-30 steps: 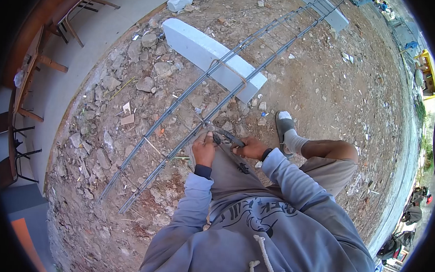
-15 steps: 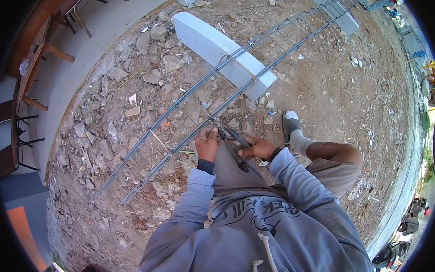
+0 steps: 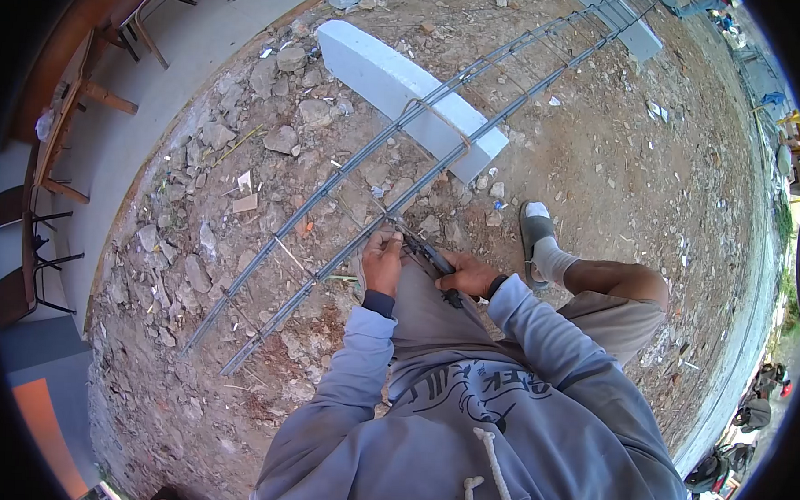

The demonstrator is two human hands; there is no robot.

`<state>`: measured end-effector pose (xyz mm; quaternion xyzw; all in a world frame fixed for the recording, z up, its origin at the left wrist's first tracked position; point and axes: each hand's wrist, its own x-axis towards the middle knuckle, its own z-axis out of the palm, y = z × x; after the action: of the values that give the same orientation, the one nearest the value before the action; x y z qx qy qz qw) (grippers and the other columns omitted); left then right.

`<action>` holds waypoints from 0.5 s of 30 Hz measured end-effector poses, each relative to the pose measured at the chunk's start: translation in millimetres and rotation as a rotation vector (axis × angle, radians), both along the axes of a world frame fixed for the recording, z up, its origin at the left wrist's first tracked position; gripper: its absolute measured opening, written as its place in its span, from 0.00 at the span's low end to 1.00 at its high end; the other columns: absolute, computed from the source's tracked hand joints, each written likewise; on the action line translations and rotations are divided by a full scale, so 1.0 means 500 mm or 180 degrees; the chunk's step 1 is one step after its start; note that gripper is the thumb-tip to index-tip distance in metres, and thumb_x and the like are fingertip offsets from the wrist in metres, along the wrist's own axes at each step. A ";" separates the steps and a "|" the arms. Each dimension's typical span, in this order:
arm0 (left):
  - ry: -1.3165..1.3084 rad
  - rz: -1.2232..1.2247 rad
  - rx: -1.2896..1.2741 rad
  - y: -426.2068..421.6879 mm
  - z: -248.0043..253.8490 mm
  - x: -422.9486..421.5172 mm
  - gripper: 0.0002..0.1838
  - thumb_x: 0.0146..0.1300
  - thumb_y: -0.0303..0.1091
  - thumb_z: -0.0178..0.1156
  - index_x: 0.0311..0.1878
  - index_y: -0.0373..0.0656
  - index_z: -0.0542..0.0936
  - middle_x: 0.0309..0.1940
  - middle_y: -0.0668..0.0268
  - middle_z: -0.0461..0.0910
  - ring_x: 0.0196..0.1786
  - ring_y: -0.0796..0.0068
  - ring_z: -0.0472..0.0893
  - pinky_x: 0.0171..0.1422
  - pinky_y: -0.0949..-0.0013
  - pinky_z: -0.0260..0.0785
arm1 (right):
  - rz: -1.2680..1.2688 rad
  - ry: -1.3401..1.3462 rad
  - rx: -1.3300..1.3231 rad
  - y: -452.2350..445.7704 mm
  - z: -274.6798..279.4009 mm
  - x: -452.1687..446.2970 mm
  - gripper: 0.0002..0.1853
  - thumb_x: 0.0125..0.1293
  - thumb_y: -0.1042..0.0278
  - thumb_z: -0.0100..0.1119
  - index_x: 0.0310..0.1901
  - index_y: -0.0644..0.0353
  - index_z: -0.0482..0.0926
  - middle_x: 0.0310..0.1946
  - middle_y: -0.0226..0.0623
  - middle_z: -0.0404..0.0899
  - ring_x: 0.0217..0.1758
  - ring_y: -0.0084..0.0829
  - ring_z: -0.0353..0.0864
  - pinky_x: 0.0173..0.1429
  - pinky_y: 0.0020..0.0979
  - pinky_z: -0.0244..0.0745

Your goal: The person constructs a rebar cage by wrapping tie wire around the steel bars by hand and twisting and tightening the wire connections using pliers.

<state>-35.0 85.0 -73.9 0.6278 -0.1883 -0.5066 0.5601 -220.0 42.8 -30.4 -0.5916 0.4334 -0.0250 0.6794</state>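
The ground is the biggest thing, full of dirt and stones all around both hands. A long frame of metal bars runs past the left hand, on its left and far out ahead of it. Its near bar is just beside the left fingertips. A white block is ahead of the left hand, under the frame. The bent leg in gray pants is below and between the hands.

The left hand has its fingers curled in, almost closed. I can't tell what is pinched there. The right hand is closed around one end of a dark tool. The tool points from that hand toward the left fingertips and the bar.

The left fingers might get nipped, because they are so close to the tool's front end. The tool might also slip if the right hand's grip is loose.

Half a second ago, the tool's long parts looked more spread apart. Now they look closer together. The frame and the block look the same as then.
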 end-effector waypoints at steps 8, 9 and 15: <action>-0.1147 -0.0479 -0.0176 0.008 -0.060 0.014 0.07 0.64 0.33 0.58 0.39 0.40 0.77 0.34 0.67 0.79 0.35 0.78 0.81 0.39 0.72 0.74 | 0.0052 0.0536 -0.0634 -0.002 0.059 0.015 0.21 0.51 0.73 0.59 0.50 0.61 0.76 0.33 0.35 0.80 0.38 0.27 0.76 0.48 0.29 0.70; -0.0936 -0.0538 -0.0082 0.010 -0.014 0.010 0.06 0.64 0.33 0.58 0.38 0.40 0.77 0.34 0.68 0.79 0.35 0.78 0.81 0.39 0.72 0.74 | 0.0050 0.0502 -0.0426 -0.006 0.058 0.010 0.22 0.50 0.72 0.58 0.50 0.60 0.76 0.34 0.36 0.80 0.38 0.28 0.76 0.48 0.30 0.70; -0.0746 -0.0809 -0.0382 0.006 0.015 0.008 0.04 0.64 0.30 0.57 0.37 0.39 0.77 0.38 0.66 0.78 0.42 0.76 0.80 0.45 0.72 0.73 | -0.0165 0.0172 0.0102 -0.027 -0.008 -0.020 0.19 0.48 0.74 0.59 0.46 0.62 0.77 0.33 0.34 0.79 0.36 0.28 0.74 0.44 0.29 0.69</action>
<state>-31.0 87.9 -66.2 0.6192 -0.3600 -0.4845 0.5023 -230.0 29.5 -34.4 -0.5697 0.4671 -0.0195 0.6759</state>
